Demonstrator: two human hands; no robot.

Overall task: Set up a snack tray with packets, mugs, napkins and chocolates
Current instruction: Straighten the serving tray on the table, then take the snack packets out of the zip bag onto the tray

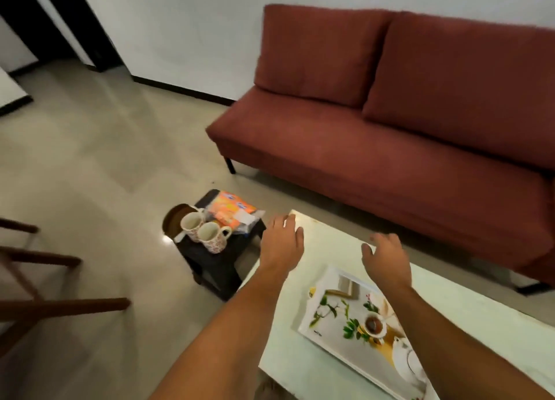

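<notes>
A white tray point(333, 330) printed with leaves and a teacup lies on the pale table point(315, 366); my right forearm crosses its right side. Two patterned mugs point(204, 230) stand side by side on a small dark stool point(216, 264) left of the table. Behind the mugs lie orange snack packets point(231, 209) and a white napkin-like piece point(244, 218). My left hand point(282, 243) hovers over the table's far left corner, fingers spread, holding nothing. My right hand point(387, 257) hangs open above the table beyond the tray. No chocolates can be made out.
A dark red sofa point(390, 123) runs along the wall behind the table. A round brown tray point(172, 219) rests at the stool's left edge. Wooden chair legs point(45, 279) stand at the far left. Bare tiled floor point(90, 159) stretches left of the stool.
</notes>
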